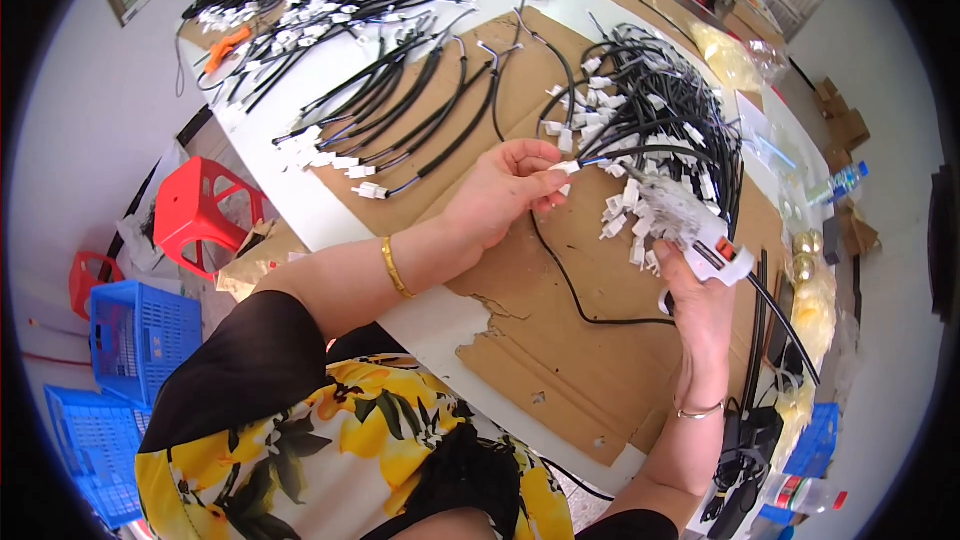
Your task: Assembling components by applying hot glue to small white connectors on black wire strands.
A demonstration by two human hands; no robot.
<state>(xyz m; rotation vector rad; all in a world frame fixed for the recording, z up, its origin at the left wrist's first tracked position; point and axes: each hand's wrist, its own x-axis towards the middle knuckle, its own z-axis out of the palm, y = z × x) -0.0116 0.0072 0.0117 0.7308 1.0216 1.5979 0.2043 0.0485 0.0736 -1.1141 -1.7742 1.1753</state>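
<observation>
My left hand [502,192] pinches a small white connector [566,168] on the end of a thin black cable [570,285] that loops down across the cardboard sheet [560,360]. My right hand [700,305] grips a white glue gun [690,225] by its handle, nozzle pointing up-left toward that connector, its tip just right of my left fingertips. Behind the gun lies a heap of black cables with white connectors [660,110].
Finished cable sets [400,110] lie in a row at centre left, and another pile [310,0] sits at the far left. A red stool [205,210] and blue crates [140,340] stand on the floor left. Brass fittings [805,255] and a bottle [845,180] are at right.
</observation>
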